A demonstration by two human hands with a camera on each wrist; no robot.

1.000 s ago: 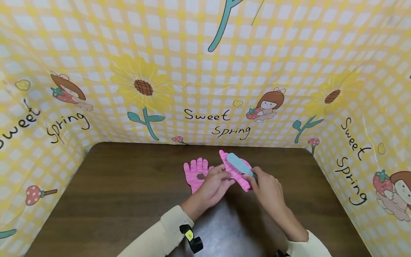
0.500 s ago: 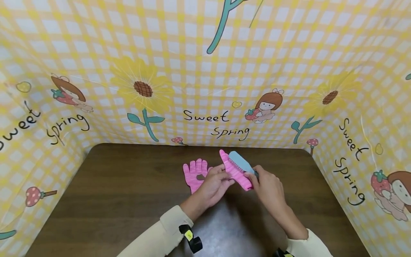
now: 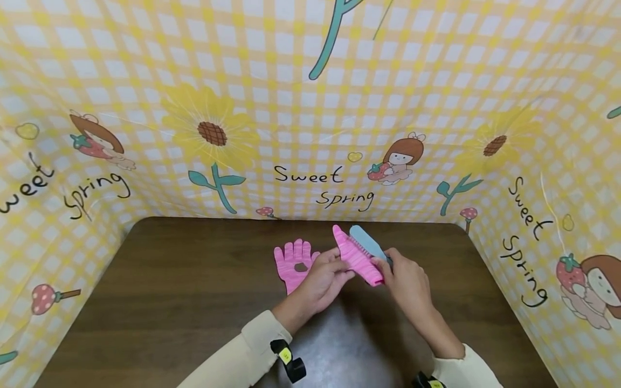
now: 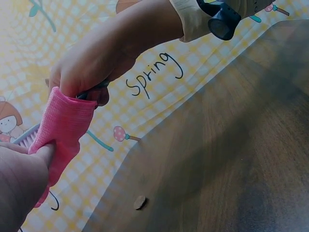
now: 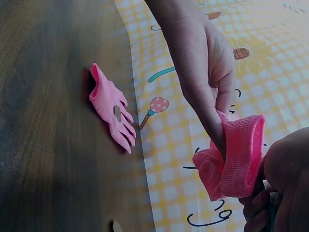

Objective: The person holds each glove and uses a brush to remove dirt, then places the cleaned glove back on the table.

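Note:
My left hand (image 3: 326, 280) pinches a pink knitted glove (image 3: 356, 258), held raised above the table with its cuff toward my right hand. Beside it, my right hand (image 3: 407, 275) grips the handle of a light blue brush (image 3: 367, 240). The bristles face the glove's far edge and seem to touch it. In the left wrist view the brush's bristles (image 4: 26, 139) show behind the glove, with most of its head hidden. Another pink glove (image 5: 108, 101) lies flat on the table, fingers spread, with a small brown flat piece (image 5: 117, 113) on it.
A dark wooden table (image 3: 194, 323) spans the front. A yellow checked cloth (image 3: 291, 118) stands round its back and sides. Another small brown piece (image 4: 139, 202) lies on the table.
The brush has slid slightly to the right across the held glove, from over its surface to its far edge, and has turned more edge-on. The left hand keeps its hold; the other glove stays put.

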